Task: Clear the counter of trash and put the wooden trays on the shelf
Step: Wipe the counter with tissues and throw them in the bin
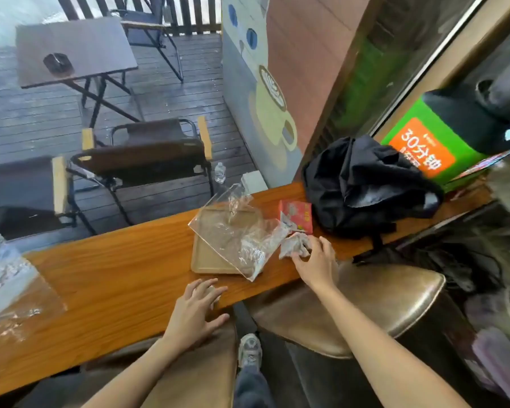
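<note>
A pale wooden tray (207,260) lies flat on the orange-brown counter (115,269). A crumpled clear plastic bag (233,231) is draped over most of it. Just right of the bag sits a crumpled white tissue (293,244), and my right hand (314,262) rests on it with fingers curled around its near side. A small red carton (296,214) stands behind the tissue. My left hand (196,307) lies spread at the counter's near edge, with a small white scrap (215,294) partly hidden under its fingers. More clear plastic wrap (6,275) lies at the counter's far left.
A black backpack (362,184) sits on the counter right of the carton, a green and orange box (424,151) behind it. Two brown padded stools (365,301) stand under the near edge. Beyond the counter are folding chairs (142,160), a small table (71,51) and a water bottle (220,172).
</note>
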